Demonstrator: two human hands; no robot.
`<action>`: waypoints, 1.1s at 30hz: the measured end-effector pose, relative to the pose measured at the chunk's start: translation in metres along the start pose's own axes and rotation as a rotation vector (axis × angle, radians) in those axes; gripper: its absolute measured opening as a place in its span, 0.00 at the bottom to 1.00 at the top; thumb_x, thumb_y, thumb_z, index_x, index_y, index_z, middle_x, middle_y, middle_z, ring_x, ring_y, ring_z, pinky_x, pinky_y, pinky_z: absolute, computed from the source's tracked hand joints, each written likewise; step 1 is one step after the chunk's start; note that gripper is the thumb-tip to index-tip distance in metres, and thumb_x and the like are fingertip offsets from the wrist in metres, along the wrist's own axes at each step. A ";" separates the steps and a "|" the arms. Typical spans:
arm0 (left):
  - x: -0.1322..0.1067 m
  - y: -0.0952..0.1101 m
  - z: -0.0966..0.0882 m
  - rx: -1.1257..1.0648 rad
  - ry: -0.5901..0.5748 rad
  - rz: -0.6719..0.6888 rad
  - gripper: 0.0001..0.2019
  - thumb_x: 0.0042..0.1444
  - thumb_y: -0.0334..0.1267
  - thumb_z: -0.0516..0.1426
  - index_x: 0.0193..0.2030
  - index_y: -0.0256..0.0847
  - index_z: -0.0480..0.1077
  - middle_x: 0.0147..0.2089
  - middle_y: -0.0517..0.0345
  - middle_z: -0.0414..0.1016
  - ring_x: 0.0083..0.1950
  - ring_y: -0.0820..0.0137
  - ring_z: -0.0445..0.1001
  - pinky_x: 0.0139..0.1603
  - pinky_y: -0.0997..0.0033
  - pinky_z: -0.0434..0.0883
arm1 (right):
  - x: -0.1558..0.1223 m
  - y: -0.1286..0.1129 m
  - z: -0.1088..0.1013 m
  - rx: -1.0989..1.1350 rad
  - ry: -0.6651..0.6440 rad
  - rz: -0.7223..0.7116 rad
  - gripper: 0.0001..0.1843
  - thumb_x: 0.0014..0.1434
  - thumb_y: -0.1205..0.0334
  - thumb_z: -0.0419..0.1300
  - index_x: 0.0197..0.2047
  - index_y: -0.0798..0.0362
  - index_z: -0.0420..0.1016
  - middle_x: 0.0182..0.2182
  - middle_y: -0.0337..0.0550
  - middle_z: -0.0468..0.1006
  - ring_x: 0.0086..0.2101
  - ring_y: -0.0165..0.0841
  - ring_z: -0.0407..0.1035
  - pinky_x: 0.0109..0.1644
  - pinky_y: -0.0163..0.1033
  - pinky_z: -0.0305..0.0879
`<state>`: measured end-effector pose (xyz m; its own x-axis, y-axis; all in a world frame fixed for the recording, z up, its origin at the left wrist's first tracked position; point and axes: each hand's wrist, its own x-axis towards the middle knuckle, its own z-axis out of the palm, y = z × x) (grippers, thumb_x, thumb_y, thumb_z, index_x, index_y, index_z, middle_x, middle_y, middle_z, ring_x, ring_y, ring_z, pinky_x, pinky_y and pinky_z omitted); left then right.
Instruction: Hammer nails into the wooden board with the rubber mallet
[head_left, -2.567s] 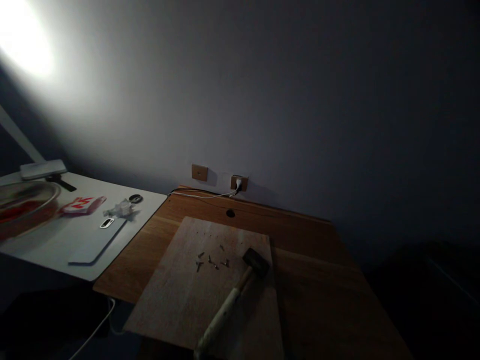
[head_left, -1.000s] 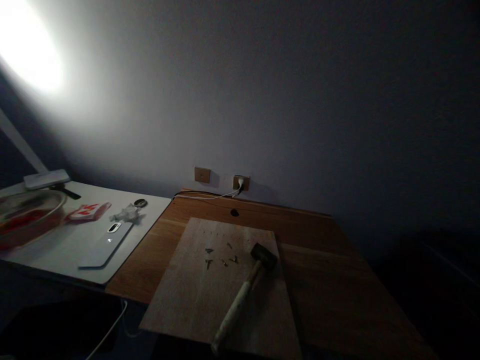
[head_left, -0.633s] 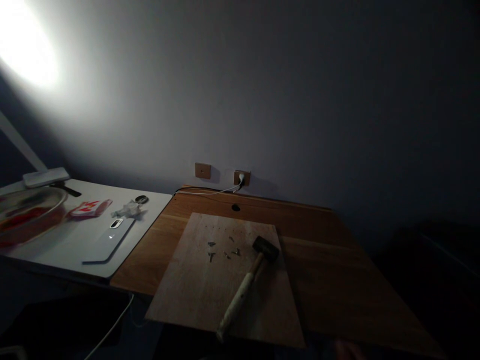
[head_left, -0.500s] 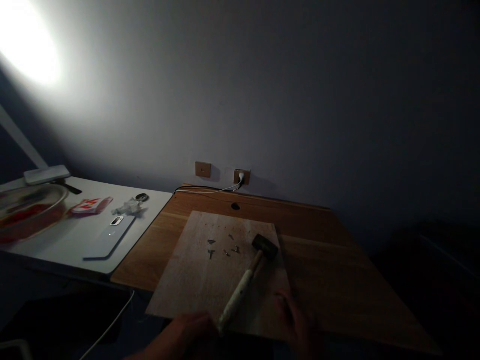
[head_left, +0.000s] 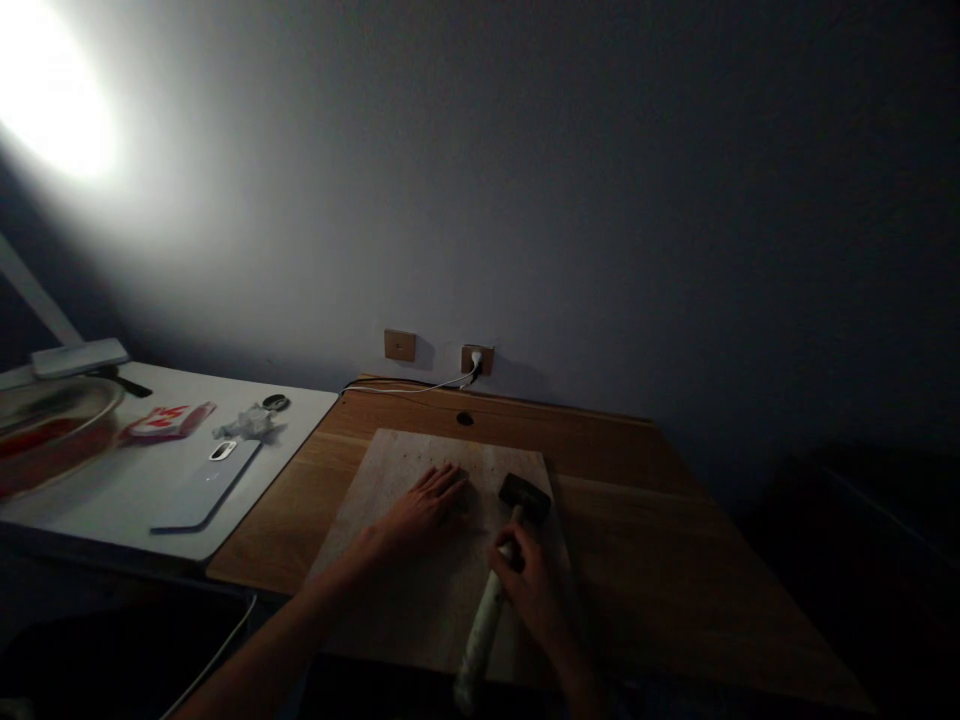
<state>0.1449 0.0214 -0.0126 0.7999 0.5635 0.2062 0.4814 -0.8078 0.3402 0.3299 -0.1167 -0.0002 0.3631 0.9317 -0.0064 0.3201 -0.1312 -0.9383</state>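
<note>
A square wooden board (head_left: 382,620) lies on the brown desk, with a row of small marks near its far edge. My left hand (head_left: 431,503) rests palm down on it, fingers stretched out, over the spot of the small metal pieces, which are now mostly hidden. Fingers of my right hand (head_left: 525,575) close around the upper handle of a hammer (head_left: 484,625). Its dark block-shaped head lies at the board's right side, and the worn pale grip points toward me.
On the white table (head_left: 300,405) at left are a grey phone (head_left: 206,492), a red-and-white packet (head_left: 169,421), a crumpled clear wrapper (head_left: 249,424), a small round dark item (head_left: 276,402) and a clear bowl (head_left: 90,435). A white plug (head_left: 476,358) sits in the wall socket behind the desk.
My left hand has moved forward from the board's near edge onto the metal pieces. My right hand has come up and taken hold of the hammer, whose handle end has swung toward me.
</note>
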 end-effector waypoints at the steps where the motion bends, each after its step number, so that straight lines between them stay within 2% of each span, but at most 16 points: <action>1: 0.002 0.003 0.000 -0.036 -0.001 0.033 0.25 0.68 0.45 0.52 0.70 0.41 0.62 0.73 0.44 0.59 0.76 0.56 0.54 0.75 0.47 0.55 | 0.000 0.000 -0.003 0.118 0.017 0.051 0.12 0.49 0.55 0.65 0.37 0.48 0.72 0.30 0.37 0.75 0.30 0.36 0.73 0.31 0.37 0.70; 4: 0.010 0.011 -0.001 -0.147 0.019 0.133 0.20 0.67 0.36 0.52 0.65 0.41 0.67 0.70 0.48 0.66 0.73 0.60 0.59 0.73 0.53 0.60 | -0.001 0.003 -0.010 0.420 0.055 0.205 0.27 0.48 0.50 0.67 0.50 0.45 0.65 0.36 0.36 0.75 0.31 0.36 0.75 0.26 0.37 0.72; 7: 0.016 0.013 -0.002 -0.216 0.056 0.156 0.18 0.66 0.32 0.51 0.61 0.41 0.71 0.64 0.50 0.72 0.70 0.64 0.64 0.70 0.58 0.64 | 0.000 0.009 -0.013 0.481 0.075 0.239 0.34 0.47 0.45 0.68 0.52 0.43 0.58 0.40 0.36 0.76 0.22 0.29 0.71 0.18 0.33 0.65; 10: 0.018 0.013 -0.004 -0.164 0.099 0.049 0.15 0.62 0.34 0.56 0.55 0.41 0.73 0.57 0.49 0.76 0.62 0.60 0.69 0.64 0.57 0.68 | 0.005 0.017 -0.013 0.453 0.141 0.206 0.37 0.46 0.43 0.69 0.53 0.42 0.55 0.40 0.34 0.76 0.16 0.24 0.63 0.14 0.32 0.61; 13: 0.020 0.013 -0.005 -0.031 0.110 -0.106 0.13 0.58 0.39 0.61 0.50 0.41 0.74 0.54 0.48 0.75 0.56 0.56 0.70 0.59 0.51 0.67 | 0.009 0.022 -0.014 0.423 0.179 0.176 0.46 0.45 0.43 0.69 0.61 0.41 0.50 0.40 0.35 0.76 0.15 0.24 0.61 0.13 0.33 0.61; 17: 0.024 0.016 -0.003 0.039 0.097 -0.167 0.10 0.58 0.41 0.61 0.45 0.41 0.73 0.51 0.48 0.74 0.53 0.56 0.69 0.56 0.52 0.65 | 0.011 0.025 -0.013 0.420 0.200 0.173 0.54 0.44 0.42 0.70 0.67 0.40 0.46 0.41 0.36 0.77 0.15 0.24 0.61 0.13 0.33 0.60; 21: 0.027 0.020 0.001 0.018 0.111 -0.201 0.07 0.59 0.40 0.60 0.43 0.42 0.72 0.48 0.50 0.74 0.52 0.57 0.68 0.54 0.55 0.63 | 0.011 0.025 -0.014 0.435 0.247 0.204 0.54 0.41 0.41 0.70 0.66 0.43 0.51 0.41 0.39 0.78 0.16 0.25 0.62 0.15 0.33 0.59; 23: 0.029 0.022 0.002 -0.013 0.099 -0.209 0.07 0.58 0.38 0.60 0.43 0.42 0.72 0.48 0.51 0.75 0.53 0.57 0.68 0.54 0.55 0.63 | 0.011 0.023 -0.016 0.421 0.267 0.256 0.51 0.40 0.41 0.70 0.63 0.47 0.57 0.33 0.36 0.78 0.16 0.27 0.62 0.15 0.33 0.58; 27: 0.034 0.026 0.006 -0.080 0.090 -0.171 0.07 0.58 0.32 0.58 0.44 0.43 0.71 0.47 0.55 0.78 0.53 0.59 0.69 0.54 0.56 0.62 | 0.011 0.017 -0.024 0.385 0.233 0.387 0.34 0.45 0.40 0.67 0.51 0.50 0.68 0.16 0.28 0.67 0.14 0.28 0.59 0.16 0.31 0.54; 30: 0.039 0.029 0.011 -0.111 0.104 -0.130 0.08 0.58 0.29 0.57 0.43 0.44 0.72 0.46 0.56 0.79 0.53 0.61 0.69 0.54 0.58 0.62 | 0.011 0.014 -0.029 0.420 0.198 0.380 0.25 0.45 0.39 0.65 0.37 0.50 0.70 0.13 0.28 0.63 0.12 0.26 0.56 0.16 0.30 0.48; 33: 0.046 0.032 0.017 -0.100 0.105 -0.107 0.09 0.58 0.28 0.57 0.43 0.43 0.72 0.46 0.56 0.79 0.54 0.61 0.69 0.55 0.58 0.62 | 0.012 0.013 -0.030 0.436 0.176 0.359 0.24 0.43 0.38 0.65 0.31 0.50 0.68 0.11 0.28 0.61 0.12 0.25 0.54 0.15 0.30 0.47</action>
<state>0.2030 0.0182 -0.0074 0.7014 0.6649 0.2569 0.5198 -0.7237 0.4539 0.3648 -0.1169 -0.0023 0.5339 0.7798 -0.3269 -0.2253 -0.2414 -0.9439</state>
